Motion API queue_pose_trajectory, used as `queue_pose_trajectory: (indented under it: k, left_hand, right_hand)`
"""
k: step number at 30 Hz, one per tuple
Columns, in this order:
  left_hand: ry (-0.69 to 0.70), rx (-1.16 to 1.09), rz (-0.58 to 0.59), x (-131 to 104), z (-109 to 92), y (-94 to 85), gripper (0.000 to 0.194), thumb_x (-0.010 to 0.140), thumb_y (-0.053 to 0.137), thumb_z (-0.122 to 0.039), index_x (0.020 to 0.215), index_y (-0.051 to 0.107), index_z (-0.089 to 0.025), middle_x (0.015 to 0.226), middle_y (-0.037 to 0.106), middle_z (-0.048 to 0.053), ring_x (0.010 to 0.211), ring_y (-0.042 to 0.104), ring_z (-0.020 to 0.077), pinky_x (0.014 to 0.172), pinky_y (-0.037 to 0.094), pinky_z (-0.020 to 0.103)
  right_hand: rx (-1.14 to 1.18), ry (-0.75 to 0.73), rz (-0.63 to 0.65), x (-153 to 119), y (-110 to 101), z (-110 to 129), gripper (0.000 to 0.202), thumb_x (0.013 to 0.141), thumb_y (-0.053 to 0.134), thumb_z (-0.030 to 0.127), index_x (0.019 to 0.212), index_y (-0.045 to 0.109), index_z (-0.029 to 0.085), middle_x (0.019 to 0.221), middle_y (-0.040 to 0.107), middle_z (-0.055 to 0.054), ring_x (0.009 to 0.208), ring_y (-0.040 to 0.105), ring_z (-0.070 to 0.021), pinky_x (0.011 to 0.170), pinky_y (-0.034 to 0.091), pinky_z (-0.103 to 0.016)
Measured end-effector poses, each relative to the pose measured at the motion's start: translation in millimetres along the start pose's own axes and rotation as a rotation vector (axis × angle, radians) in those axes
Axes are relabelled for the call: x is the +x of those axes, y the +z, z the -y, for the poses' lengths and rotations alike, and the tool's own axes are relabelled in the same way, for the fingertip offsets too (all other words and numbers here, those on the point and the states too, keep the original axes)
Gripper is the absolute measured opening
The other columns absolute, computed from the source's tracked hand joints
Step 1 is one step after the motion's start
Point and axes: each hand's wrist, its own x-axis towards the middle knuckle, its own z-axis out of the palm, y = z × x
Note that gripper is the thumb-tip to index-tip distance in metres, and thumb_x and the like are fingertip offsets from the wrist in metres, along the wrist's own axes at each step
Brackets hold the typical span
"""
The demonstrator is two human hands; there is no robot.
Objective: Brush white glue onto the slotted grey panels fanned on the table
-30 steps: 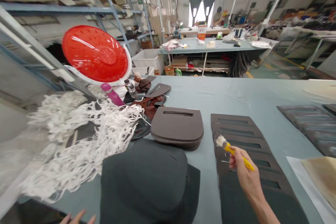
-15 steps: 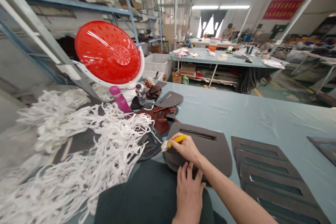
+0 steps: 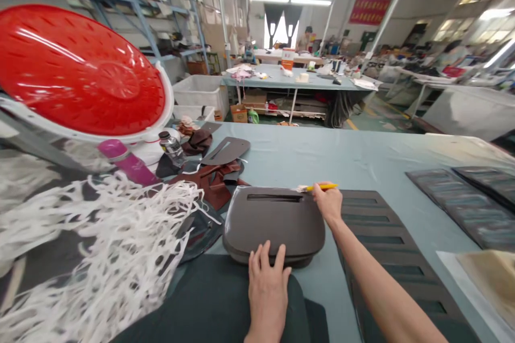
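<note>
A stack of dark grey rounded panels (image 3: 273, 225) with a slot near the far edge lies on the blue-green table (image 3: 306, 155). My left hand (image 3: 267, 284) rests flat on the stack's near edge, fingers spread. In my right hand (image 3: 329, 201) is a yellow-handled brush (image 3: 323, 186), its pale bristles at the far edge of the top panel, right of the slot. Right of the stack, overlapping slotted dark panels (image 3: 374, 236) pass partly under my right forearm.
White strips (image 3: 132, 225) heap at the left, below a red round basin-like object (image 3: 88, 72). A pink bottle (image 3: 129, 163), a clear bottle (image 3: 172, 148) and brown scraps (image 3: 215, 182) lie beyond. More dark panels (image 3: 462, 198) sit at the right.
My right hand has moved with the brush from the stack's left side to its far right edge. My left hand stays on the near edge. The view has turned right.
</note>
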Motion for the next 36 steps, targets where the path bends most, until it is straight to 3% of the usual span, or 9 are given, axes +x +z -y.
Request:
queue_pose_trajectory:
  k: [5,13,16,19,23,27,31,33,36]
  left_hand:
    - [0.071,0.053,0.005,3.2,-0.3,-1.6,0.038,0.084,0.053,-0.03,0.122,0.057,-0.03,0.126,0.049,0.01,0.113,0.046,0.0268,0.099,0.04,0.05]
    - [0.008,-0.14,0.098,6.1,5.4,-8.4,0.036,0.086,0.049,-0.033,0.121,0.058,-0.031,0.126,0.05,0.01,0.111,0.047,0.0282,0.094,0.042,0.05]
    - [-0.128,-0.494,0.156,24.6,29.6,-27.3,0.036,0.089,0.041,-0.039,0.119,0.057,-0.027,0.121,0.057,0.008,0.111,0.052,0.0224,0.098,0.041,0.043]
    - [-0.36,-0.757,0.054,49.3,64.7,-45.4,0.042,0.09,0.035,-0.044,0.121,0.052,-0.022,0.119,0.061,0.009,0.11,0.056,0.0189,0.098,0.042,0.038]
    - [-0.423,-0.689,0.115,71.0,96.5,-50.6,0.043,0.09,0.031,-0.045,0.121,0.048,-0.021,0.113,0.064,0.008,0.108,0.057,0.0199,0.098,0.04,0.042]
    - [-0.303,-0.344,0.231,70.2,98.5,-41.5,0.038,0.091,0.028,-0.038,0.116,0.053,-0.025,0.115,0.063,0.005,0.11,0.054,0.0215,0.1,0.034,0.045]
    - [-0.196,-0.124,0.227,58.9,81.0,-34.8,0.037,0.092,0.031,-0.037,0.122,0.053,-0.034,0.12,0.057,0.005,0.109,0.05,0.0232,0.093,0.036,0.044]
    - [-0.161,0.021,0.182,53.9,68.0,-31.2,0.037,0.091,0.035,-0.038,0.124,0.052,-0.036,0.122,0.053,0.008,0.109,0.047,0.026,0.09,0.036,0.045]
    - [-0.133,0.194,0.096,49.1,51.4,-24.4,0.038,0.09,0.038,-0.036,0.126,0.052,-0.034,0.124,0.05,0.012,0.109,0.045,0.028,0.09,0.035,0.045]
  right_hand:
    - [0.095,0.054,-0.013,-5.9,-52.1,-29.1,0.029,0.077,0.05,0.041,0.079,0.064,0.017,0.055,0.063,-0.002,0.051,0.06,-0.0168,0.059,0.045,-0.025]
    - [-0.013,-0.099,0.017,-122.0,-122.4,-32.8,0.024,0.081,0.054,0.036,0.065,0.055,0.019,0.051,0.053,0.004,0.044,0.049,-0.0103,0.051,0.037,-0.022]
    - [0.169,-0.176,0.068,-154.4,-107.8,2.1,0.017,0.083,0.055,0.03,0.07,0.057,0.018,0.058,0.056,0.002,0.049,0.051,-0.0102,0.052,0.04,-0.021]
    - [0.415,-0.34,0.322,-182.2,-55.6,49.4,0.01,0.084,0.055,0.025,0.083,0.062,0.018,0.075,0.065,-0.002,0.063,0.06,-0.0122,0.064,0.047,-0.022]
    - [0.529,-0.519,0.496,-206.2,-3.2,72.3,0.014,0.085,0.055,0.023,0.095,0.063,0.019,0.086,0.069,-0.005,0.074,0.065,-0.0151,0.073,0.05,-0.024]
    - [0.377,-0.405,0.405,-192.8,-47.7,15.7,0.011,0.085,0.055,0.023,0.089,0.064,0.019,0.08,0.068,-0.004,0.067,0.064,-0.0135,0.066,0.051,-0.022]
    - [0.069,-0.239,-0.007,-154.8,-120.5,-35.0,0.012,0.079,0.062,0.029,0.076,0.063,0.017,0.068,0.064,-0.002,0.052,0.057,-0.0112,0.052,0.046,-0.02]
    - [0.063,-0.173,-0.112,-138.3,-118.3,-25.4,0.015,0.079,0.063,0.031,0.075,0.064,0.017,0.067,0.064,-0.002,0.053,0.057,-0.0116,0.052,0.046,-0.021]
    - [0.281,-0.197,0.024,-125.4,-55.5,29.6,0.015,0.081,0.059,0.03,0.082,0.066,0.016,0.076,0.067,-0.004,0.063,0.061,-0.0142,0.061,0.049,-0.023]
